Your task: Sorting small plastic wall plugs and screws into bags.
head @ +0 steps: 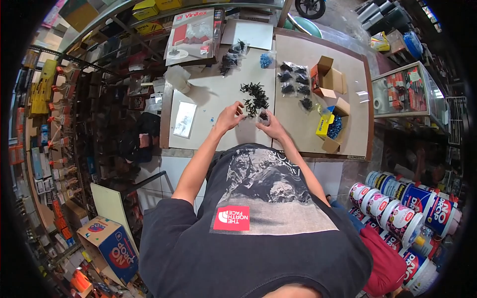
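On the pale tabletop (223, 85), a loose pile of small black fasteners (257, 97) lies straight ahead of me. My right hand (273, 127) grips a small clear plastic bag (264, 117) at the pile's near edge, with dark pieces inside it. To the left of the bag is my left hand (231, 117), its fingers bent and apart beside the pile. I see nothing between those fingertips, though a tiny piece could be hidden there. Several filled bags of black fasteners (295, 80) lie in rows to the right of the pile.
An open carton (329, 80) stands at right, with a yellow-and-blue box of blue plugs (334, 126) nearer. More black-filled bags (231, 59) and a blue-filled bag (266, 60) lie farther back. At left are a plastic container (178, 79) and a flat silvery packet (185, 119).
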Demonstrator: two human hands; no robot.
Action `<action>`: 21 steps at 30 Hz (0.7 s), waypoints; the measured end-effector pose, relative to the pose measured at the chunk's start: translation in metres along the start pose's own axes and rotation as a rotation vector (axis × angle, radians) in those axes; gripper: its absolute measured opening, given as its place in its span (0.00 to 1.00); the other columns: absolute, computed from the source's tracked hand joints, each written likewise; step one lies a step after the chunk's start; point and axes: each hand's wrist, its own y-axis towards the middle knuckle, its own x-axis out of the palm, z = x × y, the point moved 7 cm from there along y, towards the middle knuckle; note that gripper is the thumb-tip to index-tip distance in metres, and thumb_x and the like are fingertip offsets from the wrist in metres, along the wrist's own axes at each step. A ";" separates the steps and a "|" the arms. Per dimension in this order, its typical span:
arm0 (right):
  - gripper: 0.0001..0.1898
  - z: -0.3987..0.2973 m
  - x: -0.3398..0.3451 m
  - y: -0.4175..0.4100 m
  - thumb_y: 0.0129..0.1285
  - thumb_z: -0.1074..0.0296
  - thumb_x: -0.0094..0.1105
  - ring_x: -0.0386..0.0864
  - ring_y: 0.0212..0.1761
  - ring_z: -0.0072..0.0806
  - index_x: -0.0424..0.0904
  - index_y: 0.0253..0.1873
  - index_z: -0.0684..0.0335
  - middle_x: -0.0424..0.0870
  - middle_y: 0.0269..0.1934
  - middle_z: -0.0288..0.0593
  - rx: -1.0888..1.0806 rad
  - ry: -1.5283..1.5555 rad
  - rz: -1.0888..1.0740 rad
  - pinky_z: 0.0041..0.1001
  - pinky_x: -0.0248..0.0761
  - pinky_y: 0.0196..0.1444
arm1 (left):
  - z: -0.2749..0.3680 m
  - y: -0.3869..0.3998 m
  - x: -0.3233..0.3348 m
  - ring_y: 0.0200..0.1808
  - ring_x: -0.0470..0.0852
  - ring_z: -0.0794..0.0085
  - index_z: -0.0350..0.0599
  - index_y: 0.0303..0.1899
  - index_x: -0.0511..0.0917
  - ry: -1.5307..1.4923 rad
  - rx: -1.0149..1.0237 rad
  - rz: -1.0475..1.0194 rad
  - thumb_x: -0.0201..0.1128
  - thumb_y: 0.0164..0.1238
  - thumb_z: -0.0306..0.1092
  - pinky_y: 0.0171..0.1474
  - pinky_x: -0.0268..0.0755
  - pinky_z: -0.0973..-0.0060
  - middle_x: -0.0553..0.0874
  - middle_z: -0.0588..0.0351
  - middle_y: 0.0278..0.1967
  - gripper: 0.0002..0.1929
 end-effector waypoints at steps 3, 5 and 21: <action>0.30 0.003 -0.003 -0.001 0.53 0.59 0.69 0.74 0.49 0.30 0.68 0.58 0.65 0.77 0.47 0.44 0.031 0.014 0.043 0.29 0.69 0.54 | -0.019 0.004 0.017 0.38 0.84 0.57 0.44 0.48 0.71 0.103 0.014 -0.033 0.66 0.55 0.30 0.41 0.75 0.64 0.85 0.50 0.33 0.19; 0.30 -0.003 -0.003 -0.002 0.51 0.58 0.67 0.77 0.50 0.37 0.69 0.56 0.66 0.79 0.47 0.49 0.048 0.038 0.014 0.32 0.69 0.54 | -0.026 0.006 0.021 0.37 0.84 0.57 0.44 0.47 0.72 0.125 0.005 -0.021 0.65 0.54 0.29 0.40 0.75 0.64 0.85 0.51 0.32 0.18; 0.30 0.003 -0.002 0.003 0.50 0.57 0.67 0.77 0.51 0.39 0.70 0.57 0.64 0.79 0.47 0.51 0.058 0.025 0.016 0.34 0.69 0.54 | 0.066 0.021 -0.019 0.33 0.84 0.75 0.43 0.46 0.72 -0.288 0.061 0.029 0.68 0.57 0.29 0.38 0.74 0.76 0.86 0.56 0.31 0.17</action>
